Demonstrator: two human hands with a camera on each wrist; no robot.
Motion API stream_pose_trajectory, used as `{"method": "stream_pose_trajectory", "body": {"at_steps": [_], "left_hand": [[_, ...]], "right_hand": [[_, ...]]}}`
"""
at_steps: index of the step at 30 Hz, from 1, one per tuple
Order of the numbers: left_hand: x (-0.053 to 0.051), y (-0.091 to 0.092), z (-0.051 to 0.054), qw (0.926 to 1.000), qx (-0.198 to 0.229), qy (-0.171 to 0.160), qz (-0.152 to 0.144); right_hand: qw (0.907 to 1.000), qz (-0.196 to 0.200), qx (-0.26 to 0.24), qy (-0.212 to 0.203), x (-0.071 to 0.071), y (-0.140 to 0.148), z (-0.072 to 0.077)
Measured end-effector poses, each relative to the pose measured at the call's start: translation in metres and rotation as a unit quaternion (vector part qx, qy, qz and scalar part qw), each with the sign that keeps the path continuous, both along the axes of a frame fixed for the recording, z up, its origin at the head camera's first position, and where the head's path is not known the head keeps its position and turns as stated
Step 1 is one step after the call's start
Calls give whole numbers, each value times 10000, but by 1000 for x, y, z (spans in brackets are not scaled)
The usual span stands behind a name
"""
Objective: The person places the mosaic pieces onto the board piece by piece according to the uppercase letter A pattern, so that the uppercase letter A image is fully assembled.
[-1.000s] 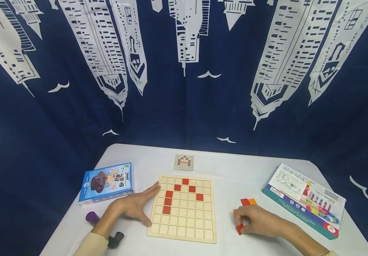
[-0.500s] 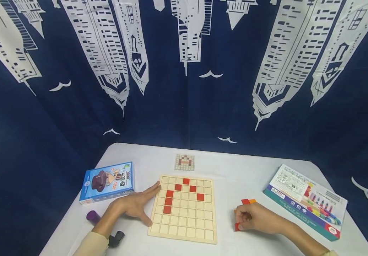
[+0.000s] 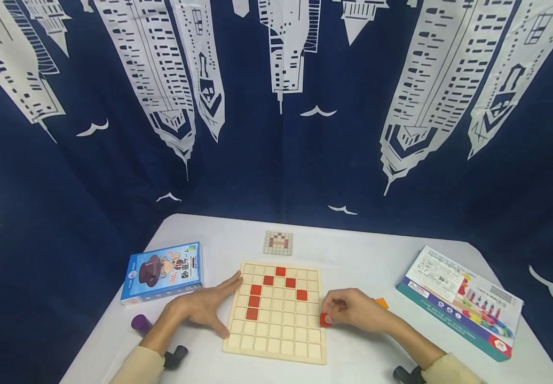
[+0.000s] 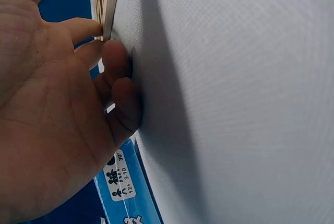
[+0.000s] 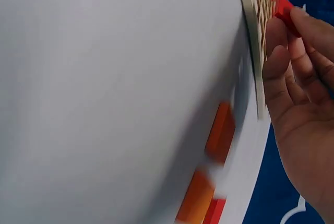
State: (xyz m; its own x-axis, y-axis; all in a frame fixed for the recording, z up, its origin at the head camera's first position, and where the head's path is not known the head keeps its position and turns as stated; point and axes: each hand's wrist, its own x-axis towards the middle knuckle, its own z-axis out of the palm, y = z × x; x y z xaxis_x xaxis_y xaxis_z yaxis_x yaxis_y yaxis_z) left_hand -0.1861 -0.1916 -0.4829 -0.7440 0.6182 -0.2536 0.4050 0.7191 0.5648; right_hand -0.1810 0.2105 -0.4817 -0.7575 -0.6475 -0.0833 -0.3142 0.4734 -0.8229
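Observation:
A pale wooden grid board (image 3: 274, 358) lies mid-table, with several red square tiles (image 3: 253, 301) set in its upper and left cells. My left hand (image 3: 204, 309) is spread at the board's left side, thumb and a fingertip touching its edge. Between thumb and fingers, my right hand (image 3: 358, 309) pinches a red tile (image 3: 324, 320) at the board's right edge; the right wrist view shows the same red tile (image 5: 287, 15) in the grip. Behind that hand lie orange tiles (image 5: 220, 132) and another red tile (image 5: 214, 212), partly hidden in the head view.
A small pattern card (image 3: 278, 243) lies beyond the board. A blue game box (image 3: 161, 272) stands at left, near a purple cylinder (image 3: 141, 323). On the right is a white and teal box (image 3: 459, 301). A dark blue curtain (image 3: 238, 176) hangs behind the table.
My right hand has moved left from the loose tiles to the board's right edge, carrying the red tile. The left hand has stayed at the board's left side.

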Motion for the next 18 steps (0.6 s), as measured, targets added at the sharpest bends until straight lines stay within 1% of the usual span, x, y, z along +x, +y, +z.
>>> {"method": "stream_pose_trajectory", "body": {"at_steps": [4,9,12,18], "left_hand": [[-1,2,-1,10000,-13,-20,-31],[-3,2,-3,10000,-51,-2,-22],[-3,1,-3,10000,-47,-1,-18],[-2,1,-3,10000,-86,16,2]], "right_hand": [[9998,-105,-78,181,-12,-19,-4],[9973,-300,21,669,-21,-39,-3],[9957,-382,58,846,-22,-45,-2],[9936,-471,213,1002,-18,-51,-5]]}}
